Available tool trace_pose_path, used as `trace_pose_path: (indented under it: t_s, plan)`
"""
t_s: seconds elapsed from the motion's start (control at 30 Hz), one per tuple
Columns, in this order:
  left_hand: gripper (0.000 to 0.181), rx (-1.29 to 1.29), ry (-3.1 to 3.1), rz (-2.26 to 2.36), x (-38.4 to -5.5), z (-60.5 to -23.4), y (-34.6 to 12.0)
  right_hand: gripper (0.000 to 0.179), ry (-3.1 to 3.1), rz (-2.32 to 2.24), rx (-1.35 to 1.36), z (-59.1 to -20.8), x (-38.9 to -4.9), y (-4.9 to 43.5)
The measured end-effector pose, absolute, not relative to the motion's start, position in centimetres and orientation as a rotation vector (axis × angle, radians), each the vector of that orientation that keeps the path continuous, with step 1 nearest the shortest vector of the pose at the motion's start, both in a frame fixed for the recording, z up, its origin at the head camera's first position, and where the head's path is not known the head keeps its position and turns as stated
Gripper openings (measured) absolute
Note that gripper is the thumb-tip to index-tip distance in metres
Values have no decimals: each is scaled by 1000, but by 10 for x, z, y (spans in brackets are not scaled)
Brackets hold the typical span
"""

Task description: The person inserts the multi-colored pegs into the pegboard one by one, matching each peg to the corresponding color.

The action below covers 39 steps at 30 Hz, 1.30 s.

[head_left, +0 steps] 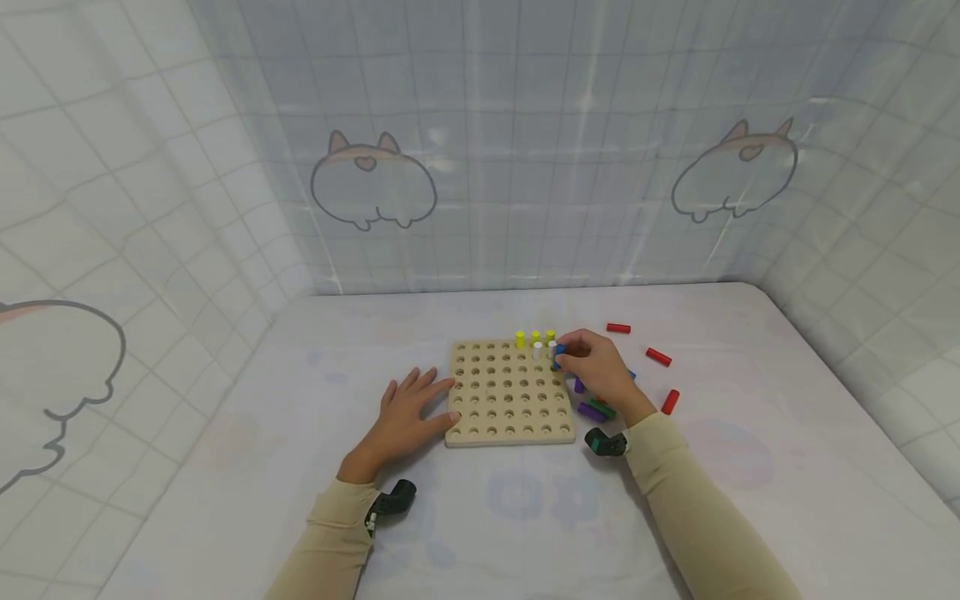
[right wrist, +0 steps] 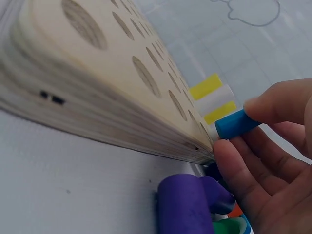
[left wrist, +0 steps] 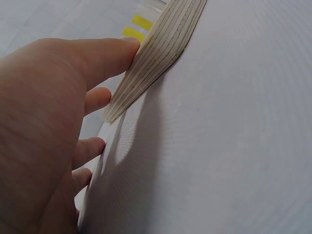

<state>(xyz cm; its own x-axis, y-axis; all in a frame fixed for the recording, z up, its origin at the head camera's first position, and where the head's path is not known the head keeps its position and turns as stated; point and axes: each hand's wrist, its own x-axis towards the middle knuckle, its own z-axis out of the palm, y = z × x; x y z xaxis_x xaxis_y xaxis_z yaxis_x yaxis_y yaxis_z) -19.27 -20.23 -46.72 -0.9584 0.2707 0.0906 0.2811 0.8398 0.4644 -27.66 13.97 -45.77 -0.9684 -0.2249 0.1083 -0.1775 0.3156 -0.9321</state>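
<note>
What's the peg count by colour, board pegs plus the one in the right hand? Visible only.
Yellow pegs: 3
White pegs: 2
Blue peg, pinched by the right hand: 1
Total visible: 6

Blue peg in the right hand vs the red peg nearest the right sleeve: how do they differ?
Blue peg is pinched in the right hand; red peg is untouched.
Blue peg is roughly upright; red peg lies on its side.
Blue peg is at the board's right edge; red peg is on the table, apart from the board.
Shared: both are plain, single-coloured cylinders.
</note>
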Motion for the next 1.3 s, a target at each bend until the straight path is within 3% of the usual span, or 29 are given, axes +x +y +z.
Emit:
trace_pose_path:
  t_s: [1.3]
  plan:
    - [68, -484, -2972, -770, -191, -473, -209, 24, 2701, -1628, -389, -465, -265, 130]
